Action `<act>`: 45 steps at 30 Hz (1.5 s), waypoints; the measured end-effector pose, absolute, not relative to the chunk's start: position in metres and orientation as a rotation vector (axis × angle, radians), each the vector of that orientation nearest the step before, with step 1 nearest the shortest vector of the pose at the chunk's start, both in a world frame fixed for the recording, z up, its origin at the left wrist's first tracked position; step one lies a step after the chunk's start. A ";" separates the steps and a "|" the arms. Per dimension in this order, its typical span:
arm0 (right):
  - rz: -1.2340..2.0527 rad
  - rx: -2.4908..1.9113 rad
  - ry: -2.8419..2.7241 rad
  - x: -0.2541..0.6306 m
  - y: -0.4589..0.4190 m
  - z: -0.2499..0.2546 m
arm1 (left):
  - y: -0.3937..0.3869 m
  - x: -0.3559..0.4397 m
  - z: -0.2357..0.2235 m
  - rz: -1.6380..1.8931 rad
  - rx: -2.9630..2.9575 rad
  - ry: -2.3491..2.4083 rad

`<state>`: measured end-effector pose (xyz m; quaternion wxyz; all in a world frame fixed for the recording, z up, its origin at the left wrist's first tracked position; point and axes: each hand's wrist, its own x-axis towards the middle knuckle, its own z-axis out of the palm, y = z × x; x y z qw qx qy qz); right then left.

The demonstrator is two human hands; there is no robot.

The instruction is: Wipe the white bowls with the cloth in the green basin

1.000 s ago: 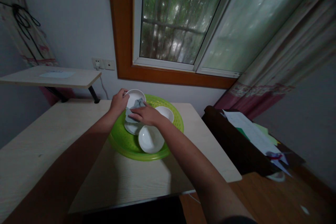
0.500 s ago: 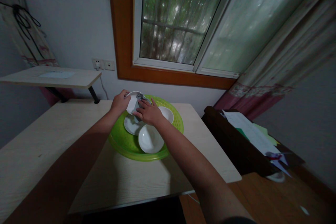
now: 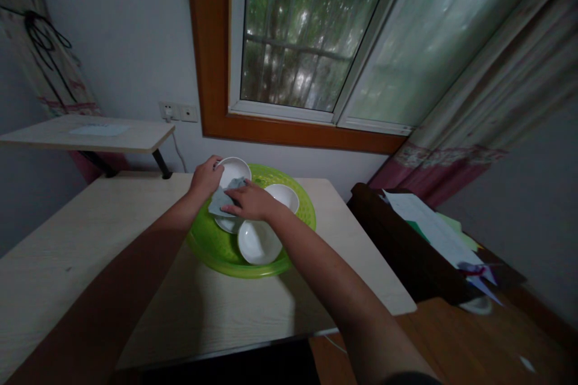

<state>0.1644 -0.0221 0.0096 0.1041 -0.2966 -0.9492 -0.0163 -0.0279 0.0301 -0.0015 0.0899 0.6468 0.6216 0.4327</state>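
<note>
A round green basin (image 3: 212,249) sits on the pale wooden table (image 3: 67,240) below the window. My left hand (image 3: 205,177) grips the rim of a white bowl (image 3: 233,168), held tilted over the basin's far left side. My right hand (image 3: 248,201) presses a grey cloth (image 3: 219,200) against that bowl, fingers closed on the cloth. Inside the basin lie a white bowl (image 3: 259,242) at the front, another white bowl (image 3: 284,195) at the back right, and a white dish (image 3: 228,224) partly hidden under the cloth.
A small raised shelf (image 3: 85,132) stands at the table's back left, near a wall socket (image 3: 178,111). A dark cabinet (image 3: 406,240) with papers (image 3: 433,225) on top stands to the right of the table. A curtain (image 3: 487,108) hangs by the window.
My right hand has slid the cloth from inside the bowl down and left toward its lower edge. The left hand keeps its hold on the bowl's rim.
</note>
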 end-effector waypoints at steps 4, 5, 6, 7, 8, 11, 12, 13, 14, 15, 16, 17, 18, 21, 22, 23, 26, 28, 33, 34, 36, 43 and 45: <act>0.074 -0.786 -2.813 0.162 -0.025 0.015 | 0.032 -0.029 -0.003 1.286 1.925 1.856; 0.091 -0.784 -2.809 0.161 -0.025 0.015 | 0.033 -0.030 -0.003 1.290 1.928 1.851; 0.097 -0.793 -2.801 0.161 -0.025 0.015 | 0.033 -0.030 -0.004 1.297 1.931 1.844; 0.088 -0.813 -2.791 0.162 -0.023 0.014 | 0.032 -0.030 -0.004 1.305 1.934 1.835; 0.066 -0.844 -2.784 0.162 -0.022 0.013 | 0.032 -0.030 -0.004 1.313 1.937 1.827; -0.076 -0.977 -2.747 0.165 -0.018 0.009 | 0.032 -0.028 -0.003 1.313 1.935 1.814; -0.137 -1.014 -2.726 0.166 -0.017 0.008 | 0.031 -0.028 -0.003 1.306 1.931 1.815; -0.200 -1.042 -2.699 0.167 -0.016 0.007 | 0.031 -0.027 -0.002 1.295 1.927 1.818; -0.261 -1.064 -2.668 0.169 -0.015 0.006 | 0.031 -0.026 -0.001 1.281 1.922 1.820; -0.316 -1.083 -2.635 0.170 -0.014 0.005 | 0.030 -0.026 0.000 1.266 1.921 1.818; -0.364 -1.100 -2.605 0.171 -0.013 0.003 | 0.029 -0.025 0.001 1.251 1.922 1.811; -0.403 -1.113 -2.577 0.172 -0.012 0.002 | 0.029 -0.024 0.002 1.236 1.923 1.800; -0.434 -1.121 -2.553 0.173 -0.011 0.001 | 0.028 -0.023 0.003 1.224 1.924 1.789; -0.477 -1.116 -2.517 0.176 -0.008 -0.002 | 0.025 -0.022 0.005 1.215 1.916 1.767; -0.481 -1.113 -2.515 0.176 -0.008 -0.003 | 0.024 -0.022 0.005 1.216 1.911 1.768; -0.482 -1.113 -2.514 0.176 -0.008 -0.003 | 0.024 -0.022 0.005 1.220 1.910 1.770; -0.471 -1.132 -2.526 0.174 -0.010 -0.002 | 0.025 -0.023 0.004 1.224 1.911 1.799; -0.444 -1.142 -2.555 0.172 -0.013 0.000 | 0.028 -0.024 0.002 1.222 1.911 1.827; -0.277 -1.038 -2.698 0.169 -0.019 0.008 | 0.032 -0.027 -0.003 1.241 1.908 1.866; -0.234 -0.998 -2.733 0.169 -0.020 0.009 | 0.032 -0.027 -0.003 1.240 1.916 1.862; -0.140 -0.916 -2.798 0.168 -0.021 0.012 | 0.032 -0.028 -0.004 1.237 1.938 1.843; -0.051 -0.785 -2.815 0.166 -0.020 0.008 | 0.030 -0.026 -0.004 1.254 1.962 1.694; -0.129 -0.816 -2.801 0.165 -0.020 0.005 | 0.030 -0.025 -0.004 1.257 1.941 1.641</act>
